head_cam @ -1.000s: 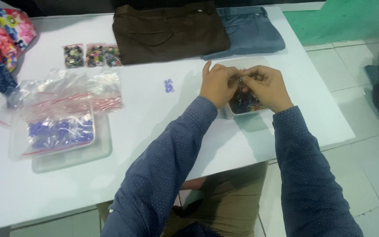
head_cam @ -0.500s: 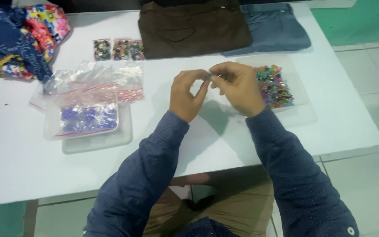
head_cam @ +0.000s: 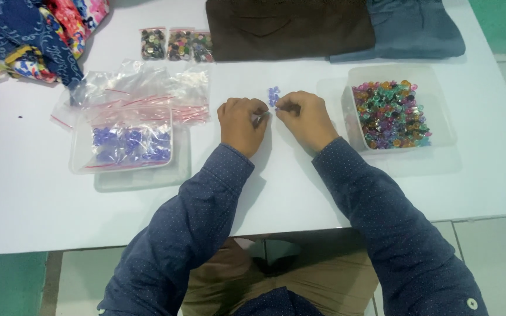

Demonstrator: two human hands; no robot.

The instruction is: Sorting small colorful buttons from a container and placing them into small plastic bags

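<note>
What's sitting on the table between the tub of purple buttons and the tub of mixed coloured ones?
In the head view, both hands, left hand and right hand, with a small cluster of purple buttons at their fingertips.

- The left hand and right hand curl inward, hiding their fingertips.
- The heap of patterned cloth, far left of them, is cut by the edge.

Three small clear bead packets at far edge; red-striped clear zip bags left.
</note>
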